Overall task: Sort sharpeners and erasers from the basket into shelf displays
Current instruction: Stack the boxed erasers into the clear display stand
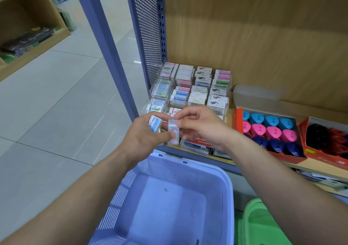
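The left hand (145, 137) gripped a blue eraser (155, 124) and a pale eraser (173, 134), its top pinched by the right hand (199, 127); a straight pull toward the display (152, 92) at the left corner of the shelf (229, 116) seemed wise.

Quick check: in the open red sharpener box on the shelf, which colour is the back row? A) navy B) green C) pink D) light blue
D: in the red box, the light blue sharpeners fill the back row, the pink sharpeners the middle and the navy sharpeners the front.

eraser display (190, 88) on shelf, left | sharpener boxes (269, 131) right | basket (169, 197) below
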`<state>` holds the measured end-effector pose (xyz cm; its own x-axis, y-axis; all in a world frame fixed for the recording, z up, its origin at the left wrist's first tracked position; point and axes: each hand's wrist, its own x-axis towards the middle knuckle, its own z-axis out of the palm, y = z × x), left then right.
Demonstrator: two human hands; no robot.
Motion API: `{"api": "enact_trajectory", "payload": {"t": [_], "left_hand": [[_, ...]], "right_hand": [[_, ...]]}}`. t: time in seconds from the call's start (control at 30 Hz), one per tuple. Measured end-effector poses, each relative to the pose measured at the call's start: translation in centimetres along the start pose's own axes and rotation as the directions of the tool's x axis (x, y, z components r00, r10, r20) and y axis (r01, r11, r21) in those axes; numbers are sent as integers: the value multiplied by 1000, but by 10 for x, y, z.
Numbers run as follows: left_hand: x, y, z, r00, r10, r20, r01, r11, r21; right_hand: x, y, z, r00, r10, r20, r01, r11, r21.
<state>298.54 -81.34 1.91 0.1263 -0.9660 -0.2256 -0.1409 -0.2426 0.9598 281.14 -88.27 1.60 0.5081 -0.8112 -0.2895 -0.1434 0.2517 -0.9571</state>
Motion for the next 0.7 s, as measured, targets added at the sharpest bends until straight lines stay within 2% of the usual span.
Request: {"api": "enact_trajectory", "payload": {"t": [0.13,0.37,0.53,0.7], "left_hand": [[4,-1,5,1000,3,-12,-3,1000,11],[4,-7,6,999,-27,19,27,999,37],[3,-11,-4,997,-78,-22,80,992,103],[0,-16,-18,991,-123,-45,129,978,161]], "right_hand": [[-9,15,-1,999,34,24,-36,997,70],[-16,34,-10,996,56,75,-62,994,85],[-4,43,-21,991,87,-102,-88,996,3],[37,41,-31,971,-40,-234,-20,968,-251]]}}
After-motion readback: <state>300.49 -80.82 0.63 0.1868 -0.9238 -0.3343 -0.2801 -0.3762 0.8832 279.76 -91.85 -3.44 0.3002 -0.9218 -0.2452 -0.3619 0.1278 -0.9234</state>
